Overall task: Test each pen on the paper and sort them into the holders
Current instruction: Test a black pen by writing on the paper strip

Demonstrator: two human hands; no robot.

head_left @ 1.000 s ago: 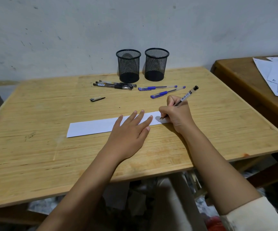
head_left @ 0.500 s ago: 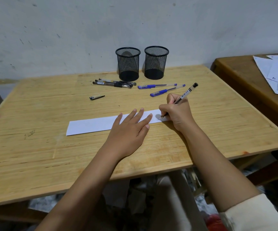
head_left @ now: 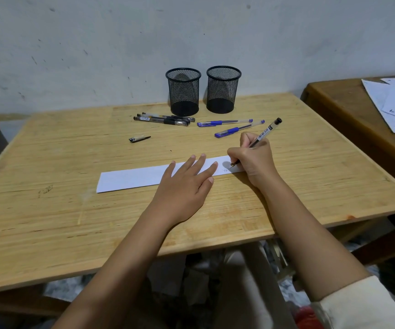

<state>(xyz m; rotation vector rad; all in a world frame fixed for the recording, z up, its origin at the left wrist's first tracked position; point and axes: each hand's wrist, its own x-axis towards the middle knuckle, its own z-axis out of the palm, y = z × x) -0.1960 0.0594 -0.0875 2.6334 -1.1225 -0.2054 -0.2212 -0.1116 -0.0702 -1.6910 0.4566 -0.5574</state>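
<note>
Pressing flat on the strip of paper, the left hand has its fingers spread, holding nothing in its grip. The right hand pinches a black pen, its grip closed around the barrel, the tip touching the paper's right end beside a small scribble. The paper lies across the middle of the wooden worktop. At the far edge stand two black mesh holders, left and right. Just near of them lie a cluster of black pens and two blue pens, with a loose pen cap further left.
</note>
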